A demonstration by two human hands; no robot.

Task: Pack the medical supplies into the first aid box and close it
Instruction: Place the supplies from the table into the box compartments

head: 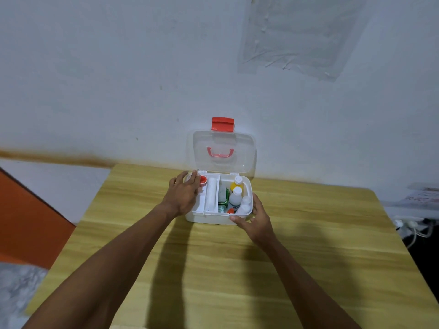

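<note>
First aid box [209, 219]: open at the desk's [213, 269] far edge, clear lid [237, 148] upright, bottles [235, 198] inside. Left hand [184, 194] lying flat, fingers [192, 180] straight, on box's left tray beside a red cap [203, 179]; right hand [257, 218] gripping box's right front corner. Packing likely ending; next, lowering lid, snapping latch [222, 124].

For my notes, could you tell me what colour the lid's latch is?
The latch is red, seen best in the head view.

Nothing can be read: print on the white bottle [235, 202] and the paper [425, 195] is too blurred
</note>
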